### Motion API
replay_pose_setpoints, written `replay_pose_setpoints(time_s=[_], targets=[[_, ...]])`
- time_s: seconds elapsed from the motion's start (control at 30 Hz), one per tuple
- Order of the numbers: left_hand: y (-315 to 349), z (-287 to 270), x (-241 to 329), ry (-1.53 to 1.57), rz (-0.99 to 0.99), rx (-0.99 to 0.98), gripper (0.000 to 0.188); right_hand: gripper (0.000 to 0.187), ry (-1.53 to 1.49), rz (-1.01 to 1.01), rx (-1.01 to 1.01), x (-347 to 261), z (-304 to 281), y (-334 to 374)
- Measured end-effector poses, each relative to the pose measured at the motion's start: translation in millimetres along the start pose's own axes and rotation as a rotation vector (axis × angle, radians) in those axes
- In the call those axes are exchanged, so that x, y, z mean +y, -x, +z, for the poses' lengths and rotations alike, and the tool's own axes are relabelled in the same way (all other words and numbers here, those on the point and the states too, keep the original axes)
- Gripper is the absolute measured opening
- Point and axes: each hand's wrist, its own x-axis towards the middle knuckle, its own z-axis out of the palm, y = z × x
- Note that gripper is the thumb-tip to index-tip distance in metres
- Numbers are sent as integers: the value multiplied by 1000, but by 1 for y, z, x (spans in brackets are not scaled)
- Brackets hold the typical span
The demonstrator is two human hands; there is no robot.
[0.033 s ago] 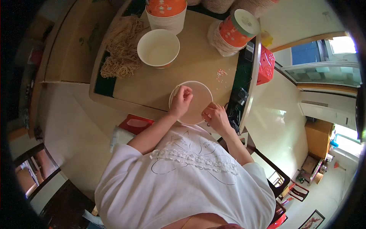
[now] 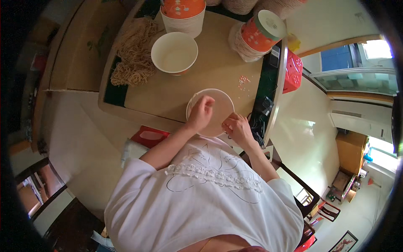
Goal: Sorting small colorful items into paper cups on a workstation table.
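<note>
A white paper tub stands at the near edge of the table, close against my body. My left hand is over its left side, fingers curled in and slightly blurred. At the right rim, my right hand is closed with its fingertips pinched together. Whatever lies between the fingers of either hand is too small or hidden to make out. Farther back is a second open white paper tub. Left of it lies a loose tangle of thin beige strands.
A stack of orange and white tubs stands at the back, with another bagged stack at the right. Small pink and white bits lie on the brown board. Black cables and a red stool are on the right.
My left hand has shifted slightly, its fingers tilting to the right over the tub. The right hand and the tub stay in place.
</note>
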Motion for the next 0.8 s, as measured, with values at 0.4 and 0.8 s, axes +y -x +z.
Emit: replay_pose_setpoints(time_s=[0.4, 0.8], targets=[[19, 12, 4, -92, -29, -551, 36, 7, -159, 66, -7, 5, 2, -1], [10, -21, 23, -79, 328, -663, 6, 9, -532, 259, -26, 16, 2, 1]])
